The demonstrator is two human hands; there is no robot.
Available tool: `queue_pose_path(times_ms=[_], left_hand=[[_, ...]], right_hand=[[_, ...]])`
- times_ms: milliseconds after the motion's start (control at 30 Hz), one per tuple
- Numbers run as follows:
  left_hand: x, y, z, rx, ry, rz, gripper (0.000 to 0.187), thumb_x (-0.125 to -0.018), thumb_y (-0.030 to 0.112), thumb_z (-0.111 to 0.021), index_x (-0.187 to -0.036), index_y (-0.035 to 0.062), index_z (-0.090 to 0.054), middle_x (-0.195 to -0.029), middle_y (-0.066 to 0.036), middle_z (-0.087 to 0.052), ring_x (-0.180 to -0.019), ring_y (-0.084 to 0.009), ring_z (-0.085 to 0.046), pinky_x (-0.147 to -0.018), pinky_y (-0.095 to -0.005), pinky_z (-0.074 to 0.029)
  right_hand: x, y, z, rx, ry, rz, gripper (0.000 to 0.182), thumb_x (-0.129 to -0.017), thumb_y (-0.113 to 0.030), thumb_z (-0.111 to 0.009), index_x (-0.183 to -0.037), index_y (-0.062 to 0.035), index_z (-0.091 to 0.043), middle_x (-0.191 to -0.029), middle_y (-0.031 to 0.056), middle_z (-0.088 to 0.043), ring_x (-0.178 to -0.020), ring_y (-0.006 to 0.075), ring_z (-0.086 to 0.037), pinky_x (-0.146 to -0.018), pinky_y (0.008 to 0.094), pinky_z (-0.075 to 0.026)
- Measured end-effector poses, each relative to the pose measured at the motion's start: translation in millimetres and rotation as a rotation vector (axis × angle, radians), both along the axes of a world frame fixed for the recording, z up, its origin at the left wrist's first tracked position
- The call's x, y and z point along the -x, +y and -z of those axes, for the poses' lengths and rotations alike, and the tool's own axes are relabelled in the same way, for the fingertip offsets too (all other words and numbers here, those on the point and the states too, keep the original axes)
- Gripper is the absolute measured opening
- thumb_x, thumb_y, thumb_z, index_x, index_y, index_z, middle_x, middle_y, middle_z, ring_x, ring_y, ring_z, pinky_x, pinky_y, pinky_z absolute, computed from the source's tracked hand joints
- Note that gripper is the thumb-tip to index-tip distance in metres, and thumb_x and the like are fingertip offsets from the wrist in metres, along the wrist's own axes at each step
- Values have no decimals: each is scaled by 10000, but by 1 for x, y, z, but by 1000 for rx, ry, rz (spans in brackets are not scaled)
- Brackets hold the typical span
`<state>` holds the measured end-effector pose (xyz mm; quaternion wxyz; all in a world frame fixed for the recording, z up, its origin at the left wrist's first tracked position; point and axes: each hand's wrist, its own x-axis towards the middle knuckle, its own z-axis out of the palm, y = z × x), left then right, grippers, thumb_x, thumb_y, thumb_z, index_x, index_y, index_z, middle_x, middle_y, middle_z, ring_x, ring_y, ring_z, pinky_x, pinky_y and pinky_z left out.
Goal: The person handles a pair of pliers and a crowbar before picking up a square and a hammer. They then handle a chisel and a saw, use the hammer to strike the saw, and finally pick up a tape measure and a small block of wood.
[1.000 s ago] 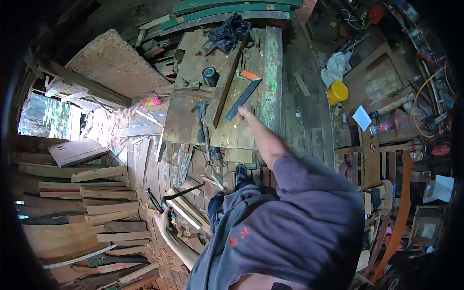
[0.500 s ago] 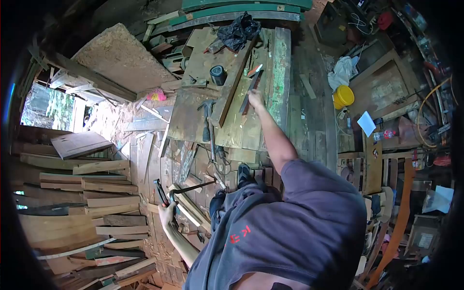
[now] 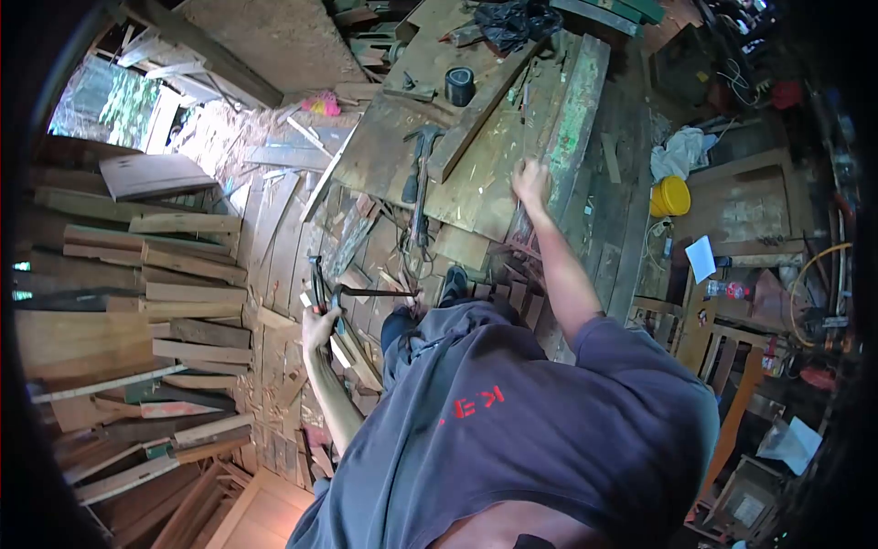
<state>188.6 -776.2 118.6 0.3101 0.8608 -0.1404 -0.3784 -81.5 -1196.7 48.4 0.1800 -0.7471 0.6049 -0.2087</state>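
Note:
My left hand (image 3: 320, 328), low on the left above the floor, is closed around dark metal hand tools. One is a short tool with a black and orange handle (image 3: 317, 282) pointing up; the other is a long dark bar (image 3: 377, 293) reaching right toward my feet. Their exact kind I cannot tell. Over the near right part of the wooden workbench (image 3: 476, 197), my right hand (image 3: 531, 179) is closed. A dark reddish strip (image 3: 522, 233) shows below it, partly hidden by the forearm. A claw hammer (image 3: 421, 169) lies on the bench to the left.
A long wooden beam (image 3: 485, 110) lies across the bench beside a black cup-like container (image 3: 460, 86) and a black plastic bag (image 3: 519, 25). Stacked boards (image 3: 197, 293) line the left side. Wood scraps litter the floor around my feet. A yellow bucket (image 3: 670, 196) stands right.
My right hand has come back toward me along the bench, and the orange-tipped dark strip no longer lies beyond it. The left hand keeps its tools. The view has shifted.

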Motion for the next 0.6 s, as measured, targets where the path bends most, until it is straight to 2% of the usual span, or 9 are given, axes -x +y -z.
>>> queue_pose_path(times_ms=[33, 133, 267, 400, 433, 467, 600], left_hand=[[-2, 4, 10, 28, -7, -9, 209, -666, 165, -696, -579, 32, -560, -513, 28, -491, -440, -64, -398, -427, -261, -294], [7, 7, 11, 129, 44, -99, 235, -653, 175, -704, -562, 26, -546, -502, 22, -479, -431, -71, -384, -422, -270, -282], [4, 14, 18, 22, 5, -52, 242, -656, 184, -703, -577, 9, -556, -515, 2, -516, -443, -83, -445, -432, -265, -332], [6, 12, 7, 16, -35, -30, 237, -666, 195, -700, -604, 0, -579, -530, -11, -543, -452, -87, -473, -429, -266, -346], [9, 7, -1, 56, -46, -32, 223, -668, 182, -696, -603, 4, -578, -526, -7, -536, -449, -85, -467, -424, -265, -339], [5, 9, 3, 63, 22, -55, 206, -668, 161, -692, -596, 10, -571, -520, -3, -529, -445, -83, -461, -420, -264, -336], [3, -8, -10, 28, -50, -70, 202, -641, 140, -705, -585, 21, -551, -521, -11, -520, -455, -89, -458, -426, -261, -338]], right_hand=[[-2, 12, 5, 102, 17, -33, 209, -829, -202, -535, -840, -21, -640, -745, 235, -631, -698, 415, -631, -633, 501, -505], [-7, 32, 24, 57, 117, -102, 202, -826, -192, -526, -812, -30, -646, -746, 237, -631, -708, 416, -630, -660, 500, -503], [-13, 42, 65, 82, 321, -145, 210, -841, -170, -495, -794, -45, -657, -755, 202, -651, -707, 373, -652, -627, 465, -515], [-27, 48, 72, -23, 413, -158, 224, -842, -140, -490, -772, -67, -689, -755, 150, -673, -702, 302, -679, -626, 416, -541], [-27, 50, 58, -56, 401, -209, 219, -845, -133, -489, -807, -76, -697, -780, 143, -679, -727, 290, -683, -640, 398, -545], [-30, 51, 63, -86, 417, -241, 219, -844, -128, -489, -811, -76, -699, -791, 145, -679, -736, 289, -683, -646, 399, -546], [-34, 37, 81, -203, 390, -273, 200, -827, -128, -511, -827, -75, -704, -827, 160, -678, -773, 297, -680, -677, 415, -544]])
